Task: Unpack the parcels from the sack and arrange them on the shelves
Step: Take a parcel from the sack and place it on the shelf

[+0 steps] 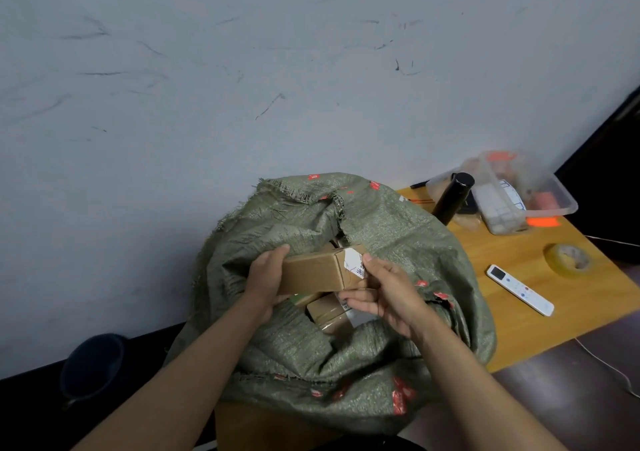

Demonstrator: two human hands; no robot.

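Scuffed wall; both hands grip white-labelled parcel, writing unreadable.

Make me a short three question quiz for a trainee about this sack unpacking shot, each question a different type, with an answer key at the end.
1. True or false: both the left hand and the right hand grip the cardboard parcel above the mouth of the green sack.
2. Multiple choice: what lies on the wooden table nearest the sack? A) white remote control B) roll of tape C) clear plastic bin
3. Fill in: more parcels show inside the sack, ______ the held parcel.

Key: 1 true; 2 A; 3 below
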